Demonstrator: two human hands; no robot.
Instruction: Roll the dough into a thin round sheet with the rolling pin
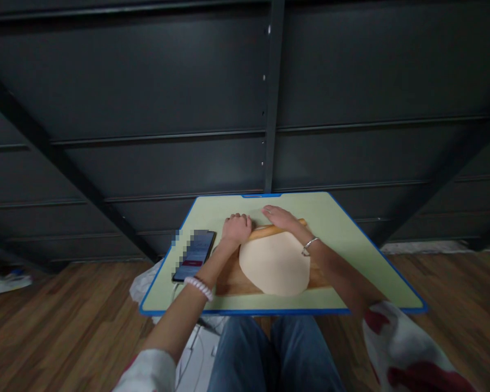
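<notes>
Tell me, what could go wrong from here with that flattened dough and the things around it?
The dough reaches about to the near edge of the wooden board, so it might slip over it. The silver bracelet on the right wrist looks close to the dough and could mark it. The phone lies right beside the left forearm, so an arm movement might nudge it.

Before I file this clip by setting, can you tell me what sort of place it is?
Probably an indoor room, perhaps in a home, though I can't be sure: a wood-look floor, a small blue-edged table and a phone on it suggest that.
</notes>
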